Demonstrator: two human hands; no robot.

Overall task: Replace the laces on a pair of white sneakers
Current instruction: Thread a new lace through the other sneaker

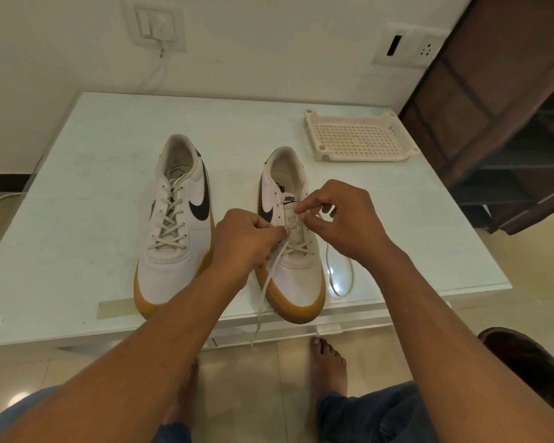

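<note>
Both white sneakers stand side by side near the front edge of the glass-topped table (pixel 77 203), toes toward the seated person, so each eyelet row opens up to the hands without turning the shoe. The left sneaker (pixel 176 225), at 9 o'clock from its mate, is fully laced and nobody is touching it. The work is on the right sneaker (pixel 296 276), where the lace (pixel 263 302) crosses only the lower eyelets and the upper ones by the tongue label are bare. The left hand (pixel 243 241) is curled tight at the shoe's 9 o'clock side, thumb and forefinger pinching at the eyelet row. From where I stand I cannot be sure whether it has the lace alone or a bit of the eyelet flap with it. Either way it seems to steady that side. The right hand (pixel 343 219) pinches a strand finely between thumb and forefinger at the middle of the tongue, other fingers loosely bent, which looks like guiding the strand at an eyelet. I can't say whether it is feeding in or drawing out. One free end trails toward 6 o'clock over the table edge, and the other lies in a loop on the glass at 3 o'clock of the toe, both kept clear of the fingers. A perforated plastic tray (pixel 314 135) sits at 1 o'clock, well apart, holding nothing I can see.
</note>
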